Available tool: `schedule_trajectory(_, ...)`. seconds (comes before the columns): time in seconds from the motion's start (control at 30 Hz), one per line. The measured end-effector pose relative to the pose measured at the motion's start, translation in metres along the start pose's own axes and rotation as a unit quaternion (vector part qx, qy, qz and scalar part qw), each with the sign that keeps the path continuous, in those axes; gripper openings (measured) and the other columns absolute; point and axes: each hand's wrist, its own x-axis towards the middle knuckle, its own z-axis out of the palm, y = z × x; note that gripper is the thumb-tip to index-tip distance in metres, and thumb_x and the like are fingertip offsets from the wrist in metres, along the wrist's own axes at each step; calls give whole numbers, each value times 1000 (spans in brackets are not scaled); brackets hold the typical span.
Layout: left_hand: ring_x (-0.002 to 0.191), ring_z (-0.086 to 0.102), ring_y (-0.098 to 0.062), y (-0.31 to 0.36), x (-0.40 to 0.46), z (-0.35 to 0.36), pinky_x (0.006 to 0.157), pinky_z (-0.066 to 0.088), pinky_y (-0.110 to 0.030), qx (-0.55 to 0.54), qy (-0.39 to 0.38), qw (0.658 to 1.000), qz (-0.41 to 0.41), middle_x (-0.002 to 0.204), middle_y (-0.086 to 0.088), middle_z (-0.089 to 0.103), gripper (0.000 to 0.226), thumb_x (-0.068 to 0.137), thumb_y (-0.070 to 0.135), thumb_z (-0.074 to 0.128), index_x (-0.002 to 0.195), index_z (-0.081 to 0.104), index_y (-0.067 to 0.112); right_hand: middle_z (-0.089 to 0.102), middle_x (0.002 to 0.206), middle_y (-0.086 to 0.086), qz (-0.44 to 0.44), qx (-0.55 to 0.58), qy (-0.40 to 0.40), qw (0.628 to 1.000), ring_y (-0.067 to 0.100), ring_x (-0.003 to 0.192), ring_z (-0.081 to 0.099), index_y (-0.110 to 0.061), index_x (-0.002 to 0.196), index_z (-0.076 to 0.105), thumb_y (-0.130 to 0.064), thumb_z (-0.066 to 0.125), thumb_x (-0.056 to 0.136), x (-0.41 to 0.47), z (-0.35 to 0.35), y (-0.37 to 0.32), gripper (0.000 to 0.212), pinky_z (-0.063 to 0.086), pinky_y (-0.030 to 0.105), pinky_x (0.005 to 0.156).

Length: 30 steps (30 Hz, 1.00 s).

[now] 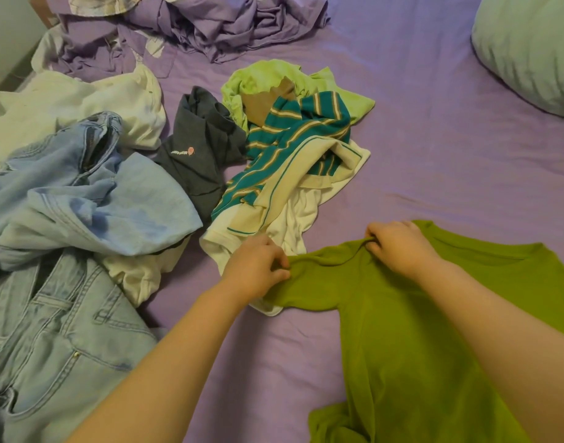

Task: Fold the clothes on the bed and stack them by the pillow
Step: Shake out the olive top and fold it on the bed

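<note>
A bed (pixel 434 129) fills nearly the whole view, covered by a purple sheet (pixel 402 174) with soft creases running across it ahead of the hands. Far to the upper left, past the bed's edge, stands a strip of pale wall (pixel 5 33). The light is dim, even and somewhat warm, casting only faint shadows on the sheet.
</note>
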Motion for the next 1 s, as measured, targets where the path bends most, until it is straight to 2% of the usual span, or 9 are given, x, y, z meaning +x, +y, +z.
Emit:
schedule_trajectory(0.13, 97, 57, -27, 4, -8, 7, 83, 46, -38, 18, 66, 996, -50, 101, -5, 59, 26, 88, 20, 62, 114, 60, 18, 66, 108, 6, 7, -29, 1, 1000, 26, 108, 56, -18, 107, 53, -29, 44, 97, -1, 5, 1, 18, 32, 35, 92)
schedule_trajectory(0.27, 78, 59, -30, 5, -25, 14, 66, 47, -42, 60, 164, 979, 100, 84, -8, 63, 7, 79, 11, 71, 86, 72, 13, 65, 108, 8, 10, -7, 3, 1000, 27, 108, 55, -17, 107, 55, -28, 47, 96, -3, 5, 3, 18, 32, 34, 91)
schedule_trajectory(0.4, 78, 55, -19, 4, -27, 23, 68, 40, -33, -9, 49, 999, 2, 81, 1, 59, 32, 93, 44, 53, 80, 67, 18, 65, 111, 8, 2, -5, -11, 1000, 28, 109, 54, -17, 107, 57, -27, 49, 95, -5, 3, 2, 17, 34, 34, 88)
schedule_trajectory(0.53, 81, 61, -19, -1, -14, 27, 72, 50, -36, -103, 19, 990, -99, 84, 4, 61, 20, 89, 27, 64, 106, 58, 21, 65, 110, 9, 0, 6, -16, 1000, 28, 108, 55, -16, 104, 58, -26, 50, 94, -4, 2, 1, 16, 35, 34, 85)
schedule_trajectory(0.67, 84, 51, -15, -7, -15, 36, 65, 38, -31, -18, -26, 994, -102, 92, 8, 49, 53, 80, 38, 72, 124, 45, 27, 66, 110, 10, 12, 41, -13, 999, 29, 109, 54, -17, 105, 61, -24, 52, 93, -6, 5, 4, 17, 38, 35, 87)
schedule_trajectory(0.77, 92, 49, -14, -9, -19, 47, 73, 44, -33, -42, -22, 995, -90, 105, 6, 46, 69, 73, 47, 75, 130, 40, 30, 65, 111, 8, 15, 57, -14, 998, 28, 111, 53, -18, 107, 62, -22, 53, 93, -7, 7, 5, 18, 38, 35, 88)
schedule_trajectory(0.87, 87, 56, -12, -8, -21, 47, 77, 48, -33, -248, 48, 960, -119, 94, 6, 58, 33, 82, 44, 69, 109, 61, 26, 65, 111, 10, 22, 64, -19, 997, 29, 110, 54, -18, 108, 62, -23, 53, 93, -5, 7, 6, 18, 39, 35, 87)
schedule_trajectory(0.93, 84, 60, -15, -11, -19, 45, 77, 51, -37, -224, 79, 964, -117, 87, 7, 65, 5, 89, 31, 63, 90, 65, 26, 65, 110, 12, 29, 69, -22, 997, 31, 109, 54, -18, 109, 61, -23, 52, 93, -4, 7, 6, 19, 40, 36, 87)
schedule_trajectory(1.0, 85, 60, -16, -13, -17, 44, 79, 52, -38, -160, 47, 982, -92, 88, 6, 63, 8, 88, 26, 66, 95, 68, 24, 65, 111, 12, 31, 68, -29, 997, 31, 110, 54, -19, 110, 61, -24, 52, 93, -4, 7, 6, 20, 40, 36, 88)
